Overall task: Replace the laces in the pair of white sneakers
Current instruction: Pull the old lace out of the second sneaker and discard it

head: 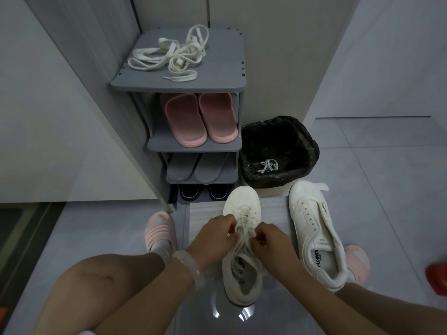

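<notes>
A laced white sneaker (242, 252) stands on the floor in front of the grey shoe rack (183, 76), toe toward it. The left hand (212, 235) and right hand (271, 240) each pinch its lace (244, 226), fingers curled together. Right of it lies the laceless sneaker (316, 235). Loose laces (169, 54) rest atop the rack; beside the rack, a black-lined bin (278, 151) holds another lace (268, 165).

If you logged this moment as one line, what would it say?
left hand: pinches lace | right hand: pinches lace | laced white sneaker: on floor | laceless white sneaker: waiting
</notes>
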